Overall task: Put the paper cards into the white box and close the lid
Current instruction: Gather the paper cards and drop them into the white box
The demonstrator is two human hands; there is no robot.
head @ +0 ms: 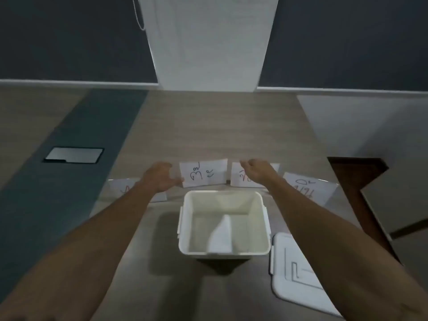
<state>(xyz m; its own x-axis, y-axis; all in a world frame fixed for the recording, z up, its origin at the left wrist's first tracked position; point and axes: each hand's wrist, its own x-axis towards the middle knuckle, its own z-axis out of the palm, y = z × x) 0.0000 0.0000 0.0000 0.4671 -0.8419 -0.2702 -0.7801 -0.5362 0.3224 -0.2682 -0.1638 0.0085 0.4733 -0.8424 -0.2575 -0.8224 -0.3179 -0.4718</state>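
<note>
White box (224, 224) at centre of the table (185, 126), lid off, mouth wide open. Inside, one folded paper card (221, 237) leaning from floor to near wall, at about 6 o'clock within the box. Lid (294, 272) flat on the table at 4 o'clock from the box, just beside it, partly hidden under the right forearm.

Beyond the box, a row of four more cards standing on edge, handwriting facing the camera. Middle-left card (203, 173) at 12 o'clock from the box, fully in view. Middle-right card (240, 179) at 1 o'clock, partly covered by the right hand. Far-right card (308, 186) at 2 o'clock, close to the right forearm. Far-left card (125, 188) at 10 o'clock, mostly hidden behind the left wrist.

Left hand (159, 177) stretched out past the box at 11 o'clock, fingers loosely curled, thumb tip at the left edge of the middle-left card; touching or merely close, cannot tell, nothing clearly grasped. Right hand (257, 171) stretched out at 1 o'clock, fingers spread and slack above the middle-right card, gripping nothing.

Farther out on the table: a dark green strip (69, 163) running along the left, with a flat grey panel (74, 155) set in it at 10 o'clock. Dark wall (69, 38) at 12 o'clock, with a white blind (208, 42) hanging at its centre.
</note>
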